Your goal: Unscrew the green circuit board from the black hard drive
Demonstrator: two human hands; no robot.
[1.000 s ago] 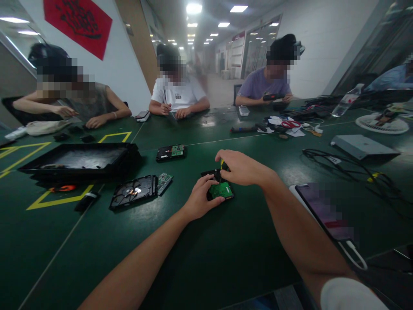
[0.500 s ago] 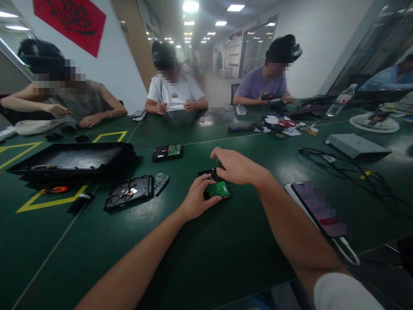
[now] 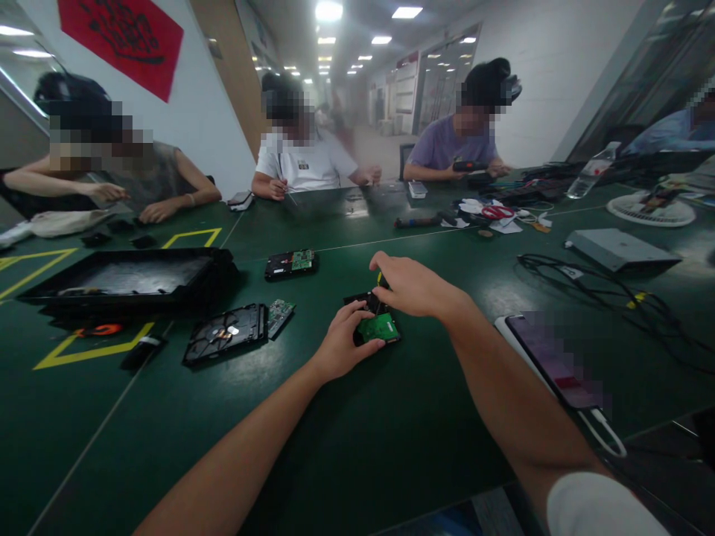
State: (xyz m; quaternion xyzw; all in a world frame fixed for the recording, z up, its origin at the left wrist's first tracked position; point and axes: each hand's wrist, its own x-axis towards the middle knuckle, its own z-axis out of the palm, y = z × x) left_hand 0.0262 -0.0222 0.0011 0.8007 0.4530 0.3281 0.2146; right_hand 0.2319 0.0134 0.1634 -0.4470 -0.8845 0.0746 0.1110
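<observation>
A hard drive (image 3: 380, 328) lies on the green table with its green circuit board facing up. My left hand (image 3: 347, 344) grips its left side, thumb along the near edge and fingers over the top. Above the drive's far part, my right hand (image 3: 410, 283) is closed around a small screwdriver (image 3: 382, 281); a yellow bit of its handle shows between the fingers. The screwdriver points down at the drive, but its tip is hard to make out. Left of my hands lie a larger black drive (image 3: 226, 333), a loose circuit board (image 3: 280, 316) and another drive (image 3: 291, 263).
A black tray (image 3: 128, 279) stands at the left. To the right are a phone (image 3: 550, 357) with a white cable, black cables (image 3: 592, 286) and a grey metal box (image 3: 621, 249). A bottle (image 3: 593, 171) and tangled parts lie farther back. Three people sit across the table.
My right hand has turned slightly on the screwdriver, and its yellow part now shows. My left hand stays on the hard drive. Across the table, the middle person's hand has moved outward.
</observation>
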